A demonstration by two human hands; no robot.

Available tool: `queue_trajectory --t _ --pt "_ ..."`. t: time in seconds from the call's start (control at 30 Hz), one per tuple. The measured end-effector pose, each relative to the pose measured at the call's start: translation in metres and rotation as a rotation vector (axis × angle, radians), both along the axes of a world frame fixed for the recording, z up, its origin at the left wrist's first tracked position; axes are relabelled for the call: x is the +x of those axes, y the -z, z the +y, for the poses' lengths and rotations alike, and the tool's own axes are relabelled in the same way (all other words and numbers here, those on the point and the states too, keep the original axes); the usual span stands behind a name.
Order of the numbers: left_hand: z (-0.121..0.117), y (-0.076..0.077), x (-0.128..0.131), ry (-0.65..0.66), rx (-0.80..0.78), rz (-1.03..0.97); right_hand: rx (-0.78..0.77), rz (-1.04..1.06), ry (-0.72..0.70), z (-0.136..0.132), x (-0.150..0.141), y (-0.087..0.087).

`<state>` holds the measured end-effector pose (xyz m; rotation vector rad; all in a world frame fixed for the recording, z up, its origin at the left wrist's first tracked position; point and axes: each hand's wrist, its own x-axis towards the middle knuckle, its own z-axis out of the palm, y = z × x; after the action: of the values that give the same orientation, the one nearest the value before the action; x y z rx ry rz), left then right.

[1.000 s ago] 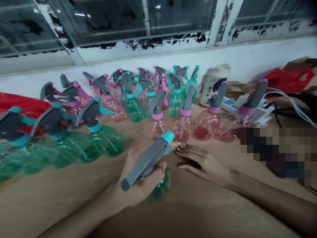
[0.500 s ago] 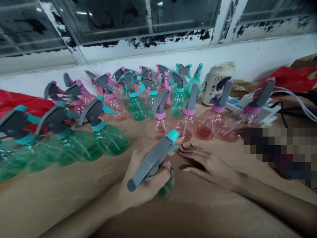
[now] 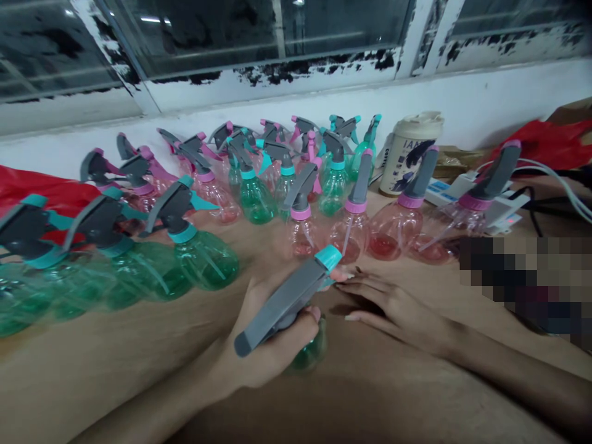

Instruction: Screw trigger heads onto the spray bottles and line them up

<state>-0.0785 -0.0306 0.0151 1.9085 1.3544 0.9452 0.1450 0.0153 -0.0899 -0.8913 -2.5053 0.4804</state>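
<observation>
My left hand (image 3: 272,345) is wrapped round the neck of a green spray bottle (image 3: 311,353), its grey and turquoise head (image 3: 289,296) pointing away to the right. The hand hides most of this bottle; only part of its lower body shows. To its right, my right hand (image 3: 393,308) rests low over the table, fingers stretched out and holding nothing. Its fingertips are close to the turquoise nozzle; I cannot tell whether they touch it. Just beyond both hands stand pink spray bottles (image 3: 350,231) in a row.
Green spray bottles (image 3: 206,259) line the left, with mixed pink and green ones (image 3: 256,197) behind. A paper cup (image 3: 409,154) stands near the wall. Right of it are a white power strip (image 3: 444,192) with cables and a red plastic bag (image 3: 546,145). Another red bag (image 3: 55,191) lies left.
The whole scene has shifted slightly rightward in view. My left hand keeps its hold on the green spray bottle, and the right hand's pose is nearly the same.
</observation>
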Motion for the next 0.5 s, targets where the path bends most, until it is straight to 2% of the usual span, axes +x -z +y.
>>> queue_trajectory --t 0.1,0.37,0.5 --pt "0.0003 -0.0015 -0.0014 0.022 0.036 0.068 0.002 0.022 0.008 -0.0002 0.0002 0.0008" --pt "0.0012 -0.0039 -0.0029 0.144 0.042 0.029 -0.008 -0.016 -0.018 0.0011 0.0029 0.0028" --pt "0.0010 -0.0052 -0.0035 0.134 0.028 0.050 -0.030 -0.016 -0.024 0.0014 0.0040 0.0038"
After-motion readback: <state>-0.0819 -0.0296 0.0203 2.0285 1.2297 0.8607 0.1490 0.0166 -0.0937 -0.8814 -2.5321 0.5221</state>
